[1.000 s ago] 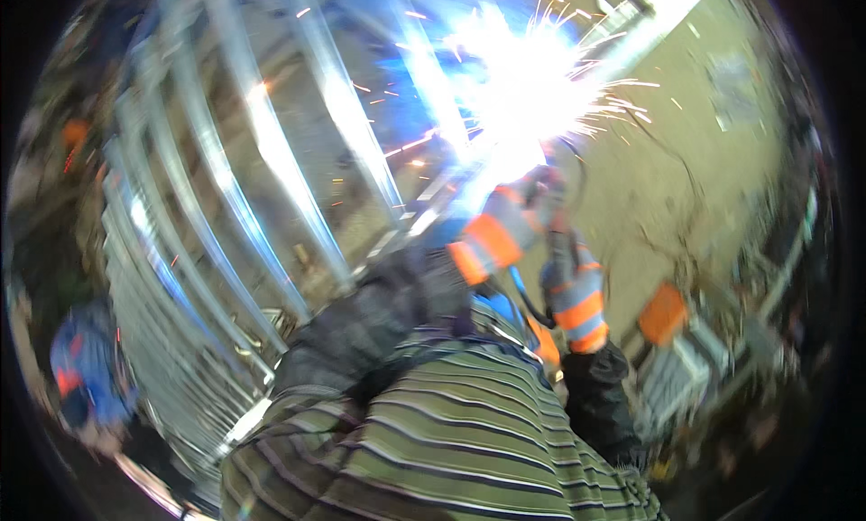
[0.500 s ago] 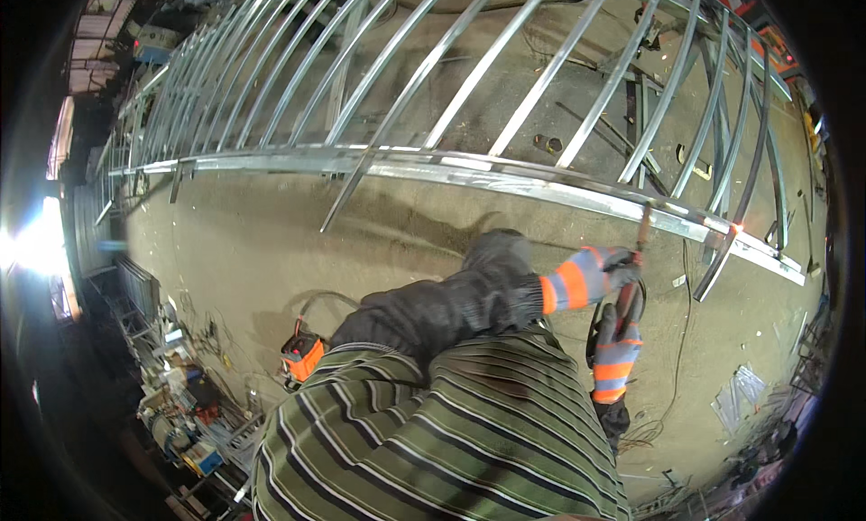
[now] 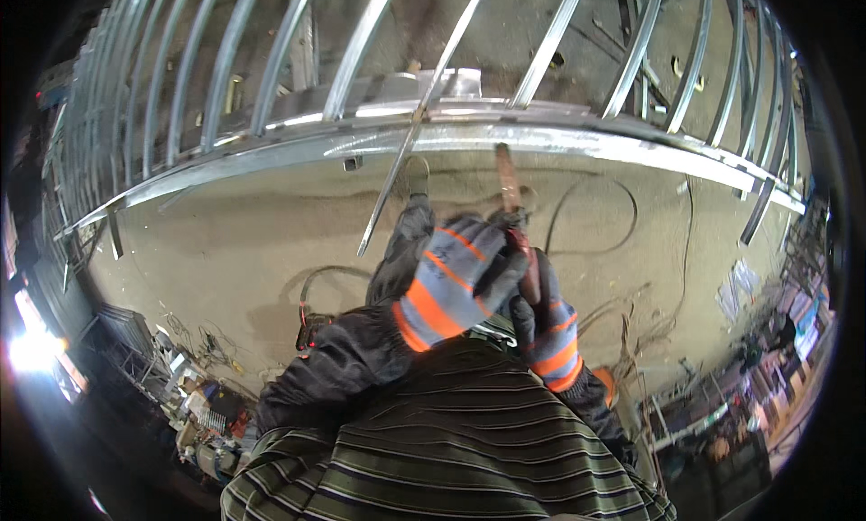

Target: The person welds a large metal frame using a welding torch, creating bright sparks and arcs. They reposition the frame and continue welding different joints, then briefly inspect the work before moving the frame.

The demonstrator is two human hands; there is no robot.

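My right hand [image 3: 547,331], in a grey and orange striped glove, is closed around the red handle of what looks like a welding electrode holder [image 3: 530,273]. A narrow brownish piece [image 3: 509,180] sticks out from its front end towards the metal frame. My left hand [image 3: 458,277], gloved alike, is bent over the holder's front part with its fingers closed on it; the fingertips are partly hidden. Beyond both hands lies the long silvery rail [image 3: 577,142] of the frame, apart from the brown tip. A thin bar [image 3: 388,192] crosses the rail and juts towards me.
Many parallel metal bars [image 3: 361,47] rise from the rail. A looped cable [image 3: 634,205] lies on the concrete floor at right. Left of me stands a small dark box [image 3: 311,330] with a cable. Clutter [image 3: 203,408] fills the lower left; scrap strips [image 3: 738,291] lie far right.
I have turned and shifted, so the frame sits differently in view. Both hands have moved left with the tool, nearer the middle of the view. The left hand now bends over the tool.
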